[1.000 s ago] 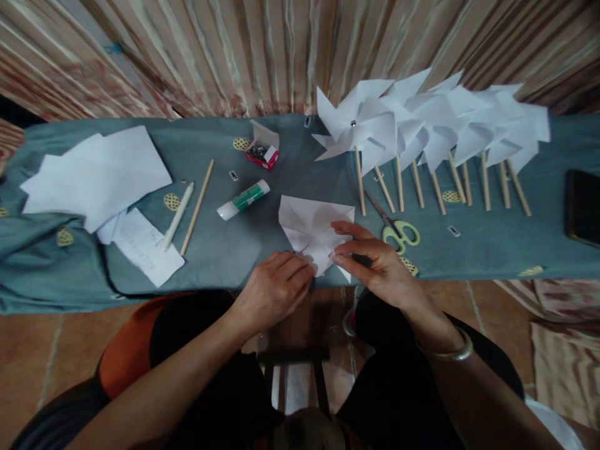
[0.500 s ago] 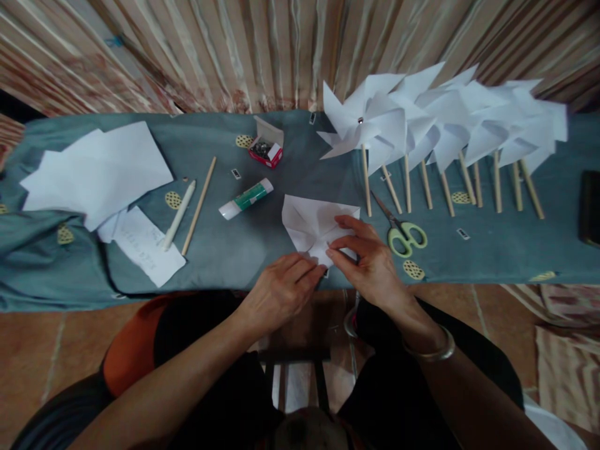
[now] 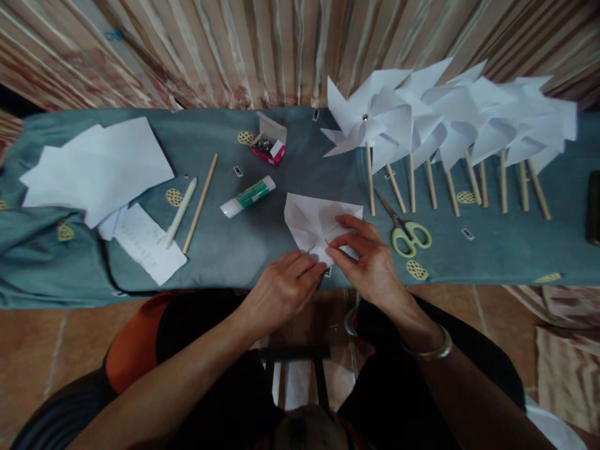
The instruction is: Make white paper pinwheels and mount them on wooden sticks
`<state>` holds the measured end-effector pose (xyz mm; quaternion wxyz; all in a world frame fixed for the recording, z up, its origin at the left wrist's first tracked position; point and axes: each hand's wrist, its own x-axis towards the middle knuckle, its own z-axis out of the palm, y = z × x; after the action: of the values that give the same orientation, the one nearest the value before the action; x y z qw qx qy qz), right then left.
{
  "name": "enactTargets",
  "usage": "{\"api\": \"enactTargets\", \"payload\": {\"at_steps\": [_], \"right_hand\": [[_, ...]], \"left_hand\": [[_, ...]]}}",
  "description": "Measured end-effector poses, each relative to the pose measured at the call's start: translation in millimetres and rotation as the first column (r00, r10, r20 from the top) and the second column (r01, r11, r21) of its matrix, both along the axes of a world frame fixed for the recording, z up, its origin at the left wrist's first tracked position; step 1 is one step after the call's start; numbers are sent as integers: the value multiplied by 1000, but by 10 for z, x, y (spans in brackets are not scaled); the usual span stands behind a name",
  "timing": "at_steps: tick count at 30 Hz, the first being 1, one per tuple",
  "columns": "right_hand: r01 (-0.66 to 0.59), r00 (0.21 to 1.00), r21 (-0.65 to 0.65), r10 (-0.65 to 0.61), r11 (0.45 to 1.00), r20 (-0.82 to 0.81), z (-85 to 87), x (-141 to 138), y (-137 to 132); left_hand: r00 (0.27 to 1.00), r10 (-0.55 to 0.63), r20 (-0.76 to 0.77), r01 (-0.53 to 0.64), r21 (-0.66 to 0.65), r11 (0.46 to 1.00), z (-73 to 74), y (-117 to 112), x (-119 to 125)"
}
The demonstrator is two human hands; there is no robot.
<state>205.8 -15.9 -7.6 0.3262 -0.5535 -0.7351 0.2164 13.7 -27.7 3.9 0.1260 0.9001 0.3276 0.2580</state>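
Observation:
A white sheet of paper point(image 3: 304, 215), creased and cut toward its middle, lies near the table's front edge under both hands. My left hand point(image 3: 288, 284) is closed on its near edge, fingertips pressed together. My right hand point(image 3: 368, 259) pinches a part of the same paper between thumb and forefinger near the middle; the exact hold is partly hidden by the fingers. Right of my right hand lie green-handled scissors point(image 3: 411, 239). A glue stick point(image 3: 248, 197) rests to the left of the paper, with an open red box point(image 3: 269, 147) of small metal pieces behind it.
Several white paper pinwheels point(image 3: 389, 119) on wooden sticks lie in an overlapping row at the back right. To the left are a wooden stick point(image 3: 200, 203), a white pen-like stick point(image 3: 180, 212), a small written paper point(image 3: 150, 247) and stacked white sheets point(image 3: 117, 162). A teal cloth point(image 3: 225, 256) covers the table.
The view has shifted slightly, so the table's objects sit a little differently in the picture. Both hands stay on the paper with nearly the same hold.

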Motion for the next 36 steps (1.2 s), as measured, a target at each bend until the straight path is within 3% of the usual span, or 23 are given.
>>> {"api": "enactTargets", "payload": {"at_steps": [16,36], "right_hand": [[20,1000,-16,-20,1000,-4,5,-24,-3],[-50,998,10,50,999,29,-19,-31,-36]], "left_hand": [[999,16,34,-14,-60,998,-25,1,-9],[999,17,34,-15,-61,998,-31,-5,-9]]}}
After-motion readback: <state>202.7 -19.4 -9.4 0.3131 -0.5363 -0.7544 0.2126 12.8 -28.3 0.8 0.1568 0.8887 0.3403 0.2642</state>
